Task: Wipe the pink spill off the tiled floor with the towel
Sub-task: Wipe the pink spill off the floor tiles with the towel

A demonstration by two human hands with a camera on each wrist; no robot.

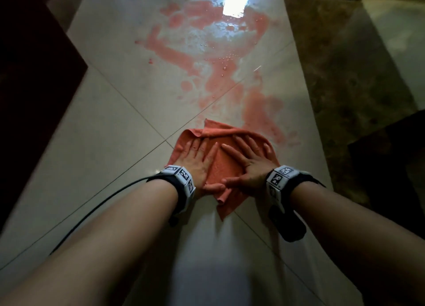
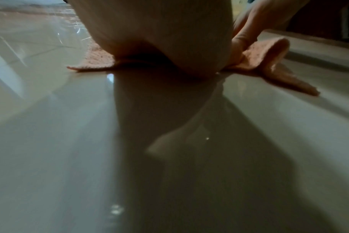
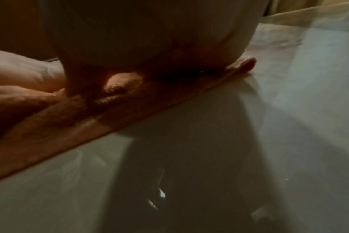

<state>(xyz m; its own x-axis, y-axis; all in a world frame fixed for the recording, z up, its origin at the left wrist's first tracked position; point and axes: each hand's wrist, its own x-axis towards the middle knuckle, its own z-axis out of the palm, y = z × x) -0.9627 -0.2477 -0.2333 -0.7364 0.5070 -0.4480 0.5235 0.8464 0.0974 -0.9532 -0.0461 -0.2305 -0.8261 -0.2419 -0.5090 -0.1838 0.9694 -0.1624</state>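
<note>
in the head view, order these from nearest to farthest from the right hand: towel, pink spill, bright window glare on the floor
1. towel: directly under the right hand, pressed flat.
2. pink spill: just ahead, its near edge beside the towel.
3. bright window glare: far end of the floor, beyond the spill.

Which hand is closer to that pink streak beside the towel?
Right. The right hand presses the towel on the side bordering the pink streak; the left hand lies flat farther away.

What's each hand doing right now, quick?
Left hand: open, fingers flat, pressing the towel to the floor.
Right hand: open, fingers spread flat, pressing the same towel.
</note>
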